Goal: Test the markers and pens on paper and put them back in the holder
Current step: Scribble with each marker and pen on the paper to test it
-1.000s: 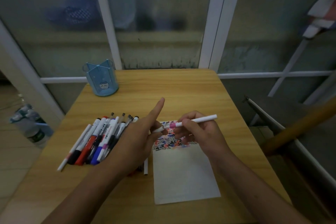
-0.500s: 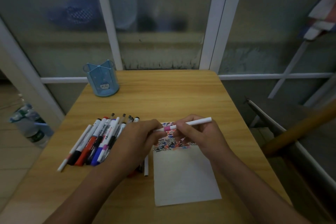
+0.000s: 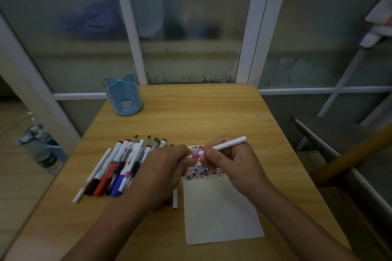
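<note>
White marker (image 3: 220, 146) gripped between both hands' fingers (image 3: 209, 154), above paper (image 3: 220, 212)

White pink-banded marker (image 3: 220, 147) held level above scribbled paper (image 3: 220, 207).

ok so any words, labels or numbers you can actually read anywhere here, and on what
None can be read.
Marker pile: print on the white barrels, too blurred.
Blue holder: a cartoon face sticker, no text visible.
Bottle on the floor: green label, too blurred.
Paper: colored test scribbles only.
</note>
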A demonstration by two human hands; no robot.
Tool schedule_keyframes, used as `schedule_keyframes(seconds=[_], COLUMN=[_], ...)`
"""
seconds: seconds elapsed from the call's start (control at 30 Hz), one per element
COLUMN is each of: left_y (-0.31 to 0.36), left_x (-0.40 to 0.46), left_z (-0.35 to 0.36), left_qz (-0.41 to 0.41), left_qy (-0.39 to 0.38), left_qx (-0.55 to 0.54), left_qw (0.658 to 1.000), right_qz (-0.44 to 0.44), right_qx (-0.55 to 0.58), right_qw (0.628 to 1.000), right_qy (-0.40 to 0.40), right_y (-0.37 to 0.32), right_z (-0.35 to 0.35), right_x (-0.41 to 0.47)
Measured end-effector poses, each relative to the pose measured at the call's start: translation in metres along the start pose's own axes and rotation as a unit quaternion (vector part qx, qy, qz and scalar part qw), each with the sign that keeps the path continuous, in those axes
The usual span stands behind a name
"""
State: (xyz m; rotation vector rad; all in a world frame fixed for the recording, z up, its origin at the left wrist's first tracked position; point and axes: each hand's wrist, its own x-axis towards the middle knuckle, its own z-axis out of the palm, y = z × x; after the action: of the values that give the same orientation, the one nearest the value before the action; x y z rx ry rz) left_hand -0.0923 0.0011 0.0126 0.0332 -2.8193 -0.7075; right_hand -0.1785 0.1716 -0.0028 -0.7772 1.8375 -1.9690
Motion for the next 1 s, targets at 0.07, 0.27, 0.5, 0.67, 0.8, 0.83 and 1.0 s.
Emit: schedule_keyframes(seconds=[0.07, 0.27, 0.5, 0.67, 0.8, 0.83, 1.0], left_y=[0.000, -0.012, -0.061, -0.088, -0.092, -0.093, -0.103], left_x=[0.001, 0.002, -0.014, -0.021, -0.016, -0.013, 0.014], left_z=[-0.002, -0.015, -0.059, -0.057, -0.053, -0.053, -0.069], left_qz=[0.006, -0.010, -0.116, -0.153, -0.151, -0.149, -0.172], left_qy=[-0.038, 0.002, 0.183, 0.191, 0.188, 0.189, 0.210], left_qx=[0.007, -0.026, -0.062, -0.024, -0.015, -0.014, 0.007], left_qw=[0.999, 1.000, 0.974, 0.969, 0.970, 0.970, 0.963], right_qz=[0.011, -0.014, 0.028, 0.030, 0.000, -0.002, -0.010], right_qx=[-0.040, -0.214, -0.526, -0.587, -0.563, -0.555, -0.514], right_qw=[0.999, 0.975, 0.849, 0.803, 0.821, 0.827, 0.857], right_qy=[0.002, 0.066, -0.048, -0.097, -0.094, -0.087, -0.046], right_y=[0.003, 0.003, 0.009, 0.019, 0.023, 0.022, 0.019], right_z=[0.007, 0.027, 0.037, 0.043, 0.042, 0.040, 0.024], right_x=[0.001, 0.015, 0.031, 0.029, 0.026, 0.027, 0.031])
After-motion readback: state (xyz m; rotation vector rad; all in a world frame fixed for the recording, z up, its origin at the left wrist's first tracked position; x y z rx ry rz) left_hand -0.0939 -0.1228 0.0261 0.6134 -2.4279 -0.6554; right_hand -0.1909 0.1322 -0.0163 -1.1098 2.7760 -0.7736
